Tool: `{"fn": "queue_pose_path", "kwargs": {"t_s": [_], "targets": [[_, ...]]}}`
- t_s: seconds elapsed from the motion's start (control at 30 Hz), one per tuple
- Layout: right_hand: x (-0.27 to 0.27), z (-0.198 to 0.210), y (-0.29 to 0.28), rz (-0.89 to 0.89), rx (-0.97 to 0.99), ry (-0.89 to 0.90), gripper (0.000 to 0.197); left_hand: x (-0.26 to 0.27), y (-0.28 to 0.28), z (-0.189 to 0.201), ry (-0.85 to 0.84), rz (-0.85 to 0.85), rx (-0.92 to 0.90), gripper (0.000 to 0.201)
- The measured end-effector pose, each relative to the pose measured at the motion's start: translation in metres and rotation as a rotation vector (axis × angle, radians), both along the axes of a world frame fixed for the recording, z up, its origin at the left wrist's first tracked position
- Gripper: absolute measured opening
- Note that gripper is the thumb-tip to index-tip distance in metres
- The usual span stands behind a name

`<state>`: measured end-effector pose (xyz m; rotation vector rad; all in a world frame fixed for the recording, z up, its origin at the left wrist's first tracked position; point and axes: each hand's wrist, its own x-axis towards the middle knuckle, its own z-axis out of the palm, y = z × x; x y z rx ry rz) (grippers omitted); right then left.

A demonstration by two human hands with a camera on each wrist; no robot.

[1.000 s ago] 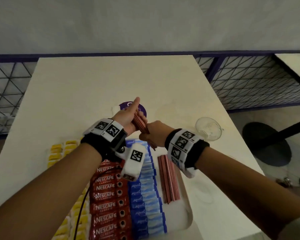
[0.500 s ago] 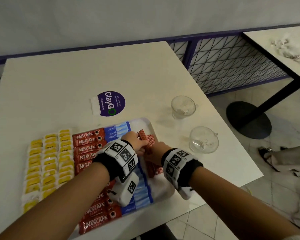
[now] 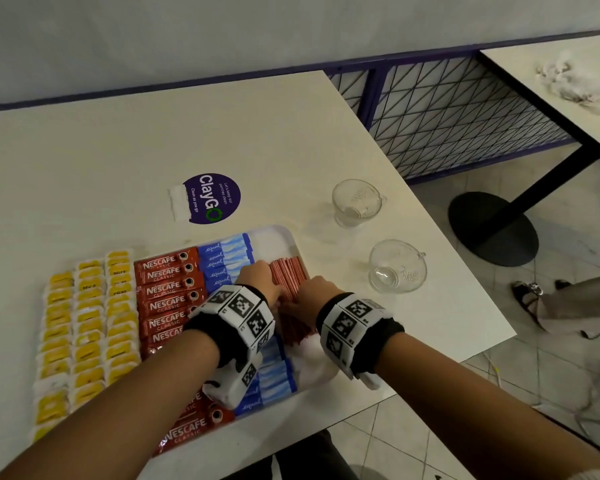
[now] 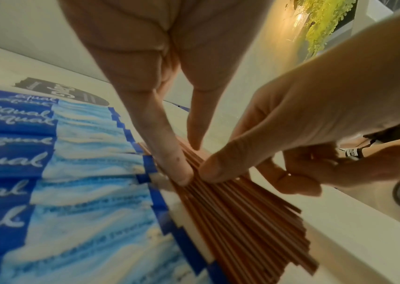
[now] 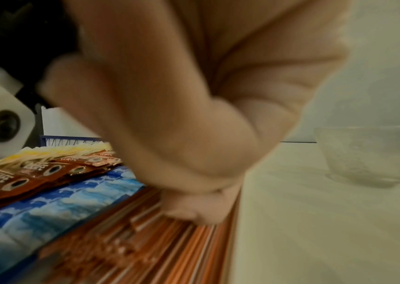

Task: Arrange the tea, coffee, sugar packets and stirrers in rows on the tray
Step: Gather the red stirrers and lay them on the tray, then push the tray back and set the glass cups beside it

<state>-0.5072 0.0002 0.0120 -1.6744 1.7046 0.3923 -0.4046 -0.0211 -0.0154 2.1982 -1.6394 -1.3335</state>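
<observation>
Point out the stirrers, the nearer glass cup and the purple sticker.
stirrers (image 3: 288,271): head view, far end of the bundle on the tray.
nearer glass cup (image 3: 397,266): head view, middle of its bowl.
purple sticker (image 3: 211,198): head view, its centre.

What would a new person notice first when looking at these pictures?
Probably the coloured rows on the tray: yellow tea packets at the left, then red Nescafe sticks, blue Equal packets and reddish stirrers at the right. Both hands, left and right, press fingertips onto the stirrers. Two empty glass cups stand on the table to the right.
</observation>
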Motion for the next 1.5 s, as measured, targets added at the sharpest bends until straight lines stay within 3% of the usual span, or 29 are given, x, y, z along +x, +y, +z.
{"fn": "queue_pose_path", "kwargs": {"t_s": [0.23, 0.43, 0.6, 0.8, 1.03, 1.17, 1.3, 1.5], "targets": [[-0.012, 0.002, -0.003, 0.019, -0.021, 0.013, 0.043, 0.001, 0.004, 0.011, -0.105, -0.061, -0.061, 0.034], [-0.021, 0.010, -0.004, -0.028, -0.072, 0.003, 0.041, 0.009, 0.009, 0.022, 0.110, 0.091, -0.056, 0.028], [-0.024, 0.004, -0.008, -0.104, -0.058, -0.051, 0.034, 0.037, 0.023, 0.044, 0.167, 0.161, -0.187, 0.016], [-0.028, -0.011, -0.005, -0.158, 0.002, -0.051, 0.035, 0.098, 0.064, 0.058, 0.022, 0.314, -0.310, 0.016], [-0.024, -0.008, 0.013, -0.210, -0.062, -0.062, 0.034, 0.182, 0.120, 0.059, -0.158, 0.454, -0.231, 0.026], [-0.021, -0.010, 0.025, -0.167, -0.055, 0.080, 0.038, 0.223, 0.155, 0.048, -0.223, 0.499, -0.134, 0.035], [-0.024, -0.018, 0.031, -0.090, -0.095, 0.163, 0.038, 0.246, 0.179, 0.024, -0.031, 0.653, 0.046, 0.045], [-0.034, -0.036, 0.030, -0.148, -0.212, 0.023, 0.037, 0.236, 0.191, 0.018, 0.362, 0.905, 0.068, 0.038]]}}
